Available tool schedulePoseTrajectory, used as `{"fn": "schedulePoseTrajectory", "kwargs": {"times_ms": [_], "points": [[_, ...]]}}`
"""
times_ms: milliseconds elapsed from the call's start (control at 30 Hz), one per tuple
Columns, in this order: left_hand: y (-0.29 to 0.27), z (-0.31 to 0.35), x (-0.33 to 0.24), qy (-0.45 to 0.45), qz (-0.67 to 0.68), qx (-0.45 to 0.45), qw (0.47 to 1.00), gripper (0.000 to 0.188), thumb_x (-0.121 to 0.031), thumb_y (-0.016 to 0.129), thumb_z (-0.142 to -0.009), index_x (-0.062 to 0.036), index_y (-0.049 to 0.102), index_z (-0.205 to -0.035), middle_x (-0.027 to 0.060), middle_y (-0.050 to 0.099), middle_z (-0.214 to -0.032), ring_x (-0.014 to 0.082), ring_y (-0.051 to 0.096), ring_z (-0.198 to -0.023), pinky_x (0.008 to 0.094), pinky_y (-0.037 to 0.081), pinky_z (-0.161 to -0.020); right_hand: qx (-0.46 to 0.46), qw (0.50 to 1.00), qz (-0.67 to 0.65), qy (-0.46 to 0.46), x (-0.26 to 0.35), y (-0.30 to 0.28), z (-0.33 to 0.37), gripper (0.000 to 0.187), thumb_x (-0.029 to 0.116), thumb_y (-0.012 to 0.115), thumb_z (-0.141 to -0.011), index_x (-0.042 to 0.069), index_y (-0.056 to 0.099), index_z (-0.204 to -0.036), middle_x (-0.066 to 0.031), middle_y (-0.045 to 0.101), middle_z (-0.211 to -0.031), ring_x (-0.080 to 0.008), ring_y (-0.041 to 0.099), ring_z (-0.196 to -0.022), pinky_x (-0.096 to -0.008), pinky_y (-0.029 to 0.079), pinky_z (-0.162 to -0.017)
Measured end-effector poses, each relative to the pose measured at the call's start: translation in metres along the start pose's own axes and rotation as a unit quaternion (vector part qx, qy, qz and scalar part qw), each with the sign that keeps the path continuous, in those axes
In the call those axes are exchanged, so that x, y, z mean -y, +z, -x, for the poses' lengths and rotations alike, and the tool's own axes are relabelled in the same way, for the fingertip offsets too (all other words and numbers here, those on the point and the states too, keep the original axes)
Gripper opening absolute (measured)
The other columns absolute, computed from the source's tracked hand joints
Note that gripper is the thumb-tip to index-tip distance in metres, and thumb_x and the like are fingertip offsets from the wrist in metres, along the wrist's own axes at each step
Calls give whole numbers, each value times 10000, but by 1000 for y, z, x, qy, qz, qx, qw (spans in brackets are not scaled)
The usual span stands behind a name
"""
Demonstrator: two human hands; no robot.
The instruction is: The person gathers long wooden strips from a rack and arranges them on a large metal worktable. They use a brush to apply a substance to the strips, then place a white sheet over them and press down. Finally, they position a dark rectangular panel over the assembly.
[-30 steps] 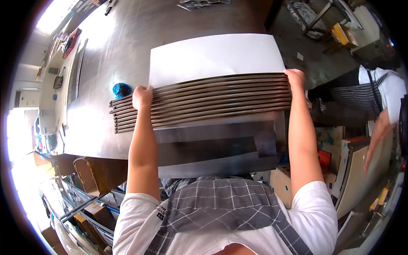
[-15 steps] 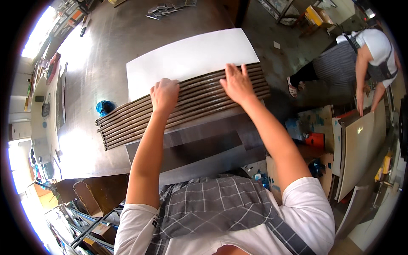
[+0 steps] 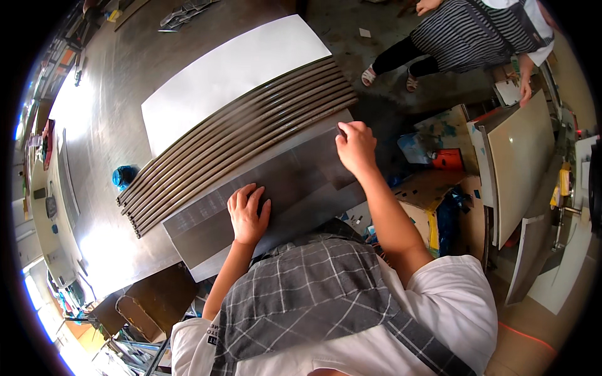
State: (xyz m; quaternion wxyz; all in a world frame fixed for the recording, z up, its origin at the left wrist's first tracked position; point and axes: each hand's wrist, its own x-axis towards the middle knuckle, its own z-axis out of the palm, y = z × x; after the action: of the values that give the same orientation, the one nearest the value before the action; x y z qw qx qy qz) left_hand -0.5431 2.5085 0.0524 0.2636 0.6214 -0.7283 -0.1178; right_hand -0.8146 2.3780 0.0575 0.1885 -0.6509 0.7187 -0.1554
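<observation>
Here's the dark flat sheet (image 3: 295,172), lying along the near side of the counter (image 3: 116,116), right in front of the person. The left hand (image 3: 249,216) is on it, fingers spread, its grip loose and wide, closed around nothing. Over at the sheet's right end is the right hand (image 3: 357,148), fingers curled in; whether that grip pinches the edge, I cannot tell.

Just beyond the sheet comes a slanting row of long brown rods (image 3: 244,135), side by side, and along their far side a big white sheet (image 3: 232,78). A blue roundish object (image 3: 124,177) sits close by the rods' left ends. Farther off, grey scraps (image 3: 185,15) lie in a loose heap.

Out to the right, a co-worker in a striped apron (image 3: 458,34) stands with one hand (image 3: 525,91) at the top of a pale board (image 3: 520,166), tilted on its edge. A red box (image 3: 448,160) sits left of that board.
</observation>
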Motion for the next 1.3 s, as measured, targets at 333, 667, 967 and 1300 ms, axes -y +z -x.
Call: {"fn": "schedulePoseTrajectory", "kwargs": {"times_ms": [333,667,967,1300], "points": [[3,3,-1,4,-15,-15,1000,324,-168,692,-779,-90,630,-1088,94,574,-1153,305,518,-1083,425,388,-951,-104,981,-138,-84,-12,42,21,460,72,625,-813,-15,526,-1253,-194,558,-1257,-341,516,-1177,-387,414,-992],[1,-3,-10,2,-32,0,999,342,-179,700,-767,-100,634,-1094,94,573,-1162,311,518,-1100,443,381,-965,-83,970,-215,-78,0,3,1,136,42,653,-751,37,686,-883,-138,628,-807,-286,617,-759,-369,502,-712],[-36,-22,23,-45,-22,-109,993,494,-13,582,-627,-82,589,-1116,123,574,-1106,331,515,-1060,443,359,-973,-6,899,-397,-186,74,-113,111,127,-66,608,-833,9,664,-920,-96,638,-875,-170,622,-782,-257,494,-687],[-75,-38,62,-133,-131,134,973,153,-22,551,-645,-65,571,-790,156,625,-765,379,592,-797,460,446,-731,26,852,-523,-21,25,-59,49,89,66,606,-892,7,624,-956,25,567,-861,-36,461,-724,-213,403,-651]]}}
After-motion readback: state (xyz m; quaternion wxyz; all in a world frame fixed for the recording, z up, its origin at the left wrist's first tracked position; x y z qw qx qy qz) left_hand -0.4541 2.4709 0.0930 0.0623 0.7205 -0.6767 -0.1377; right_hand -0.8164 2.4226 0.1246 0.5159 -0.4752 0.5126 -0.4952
